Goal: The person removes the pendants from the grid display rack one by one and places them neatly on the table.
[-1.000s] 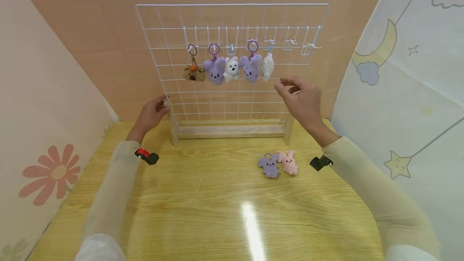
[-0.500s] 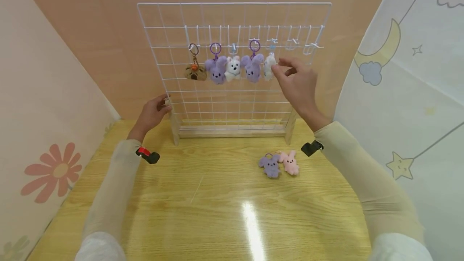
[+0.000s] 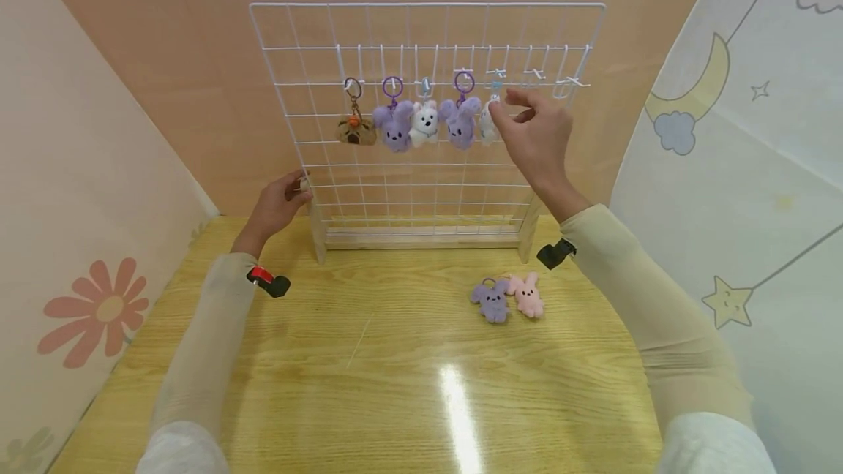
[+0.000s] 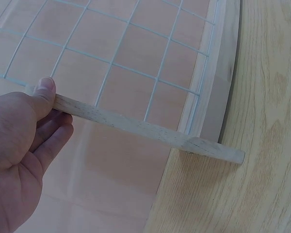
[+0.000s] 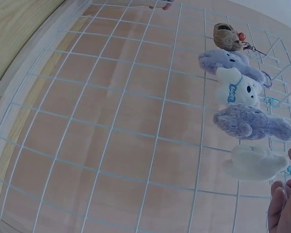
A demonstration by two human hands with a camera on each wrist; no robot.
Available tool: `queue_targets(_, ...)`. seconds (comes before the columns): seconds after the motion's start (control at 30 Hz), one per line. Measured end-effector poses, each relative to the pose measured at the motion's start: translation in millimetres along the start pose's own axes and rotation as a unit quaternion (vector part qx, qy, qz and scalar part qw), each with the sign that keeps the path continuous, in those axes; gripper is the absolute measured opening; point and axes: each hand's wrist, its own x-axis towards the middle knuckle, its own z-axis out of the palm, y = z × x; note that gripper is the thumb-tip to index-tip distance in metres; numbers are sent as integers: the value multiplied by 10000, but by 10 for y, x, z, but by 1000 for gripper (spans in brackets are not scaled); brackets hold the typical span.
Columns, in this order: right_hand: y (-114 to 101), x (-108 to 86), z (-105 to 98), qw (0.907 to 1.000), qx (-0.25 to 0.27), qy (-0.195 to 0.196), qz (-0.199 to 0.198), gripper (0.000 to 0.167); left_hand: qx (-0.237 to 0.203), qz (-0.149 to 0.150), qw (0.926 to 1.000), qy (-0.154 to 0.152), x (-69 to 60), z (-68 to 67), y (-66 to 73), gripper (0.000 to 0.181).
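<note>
Upright (image 4: 136,128) of the wire grid (image 3: 421,4): pinched by your left hand (image 4: 17,141), presumably to keep it steady. The white plush keychain (image 5: 254,163) hangs by its blue clasp (image 3: 496,85) from a white hook (image 3: 498,74); your right hand (image 3: 536,134) is at its clasp end, but whether it grips cannot be told.

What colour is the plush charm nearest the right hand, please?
The charm is mainly white, seen best in the right wrist view.

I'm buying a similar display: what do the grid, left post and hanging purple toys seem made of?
Grid: probably metal wire, white-coated, thin, smooth rods. Left post: pale wood, apparently unvarnished, with grain showing. Purple toys: likely soft plush, matte, judging by fuzzy surfaces.
</note>
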Motion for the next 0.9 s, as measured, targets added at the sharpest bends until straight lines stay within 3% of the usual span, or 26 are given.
queue_targets(0.9,-45,149,163,9998,71,142,115,30,-65,46,10000,14,-10,5,-5,59)
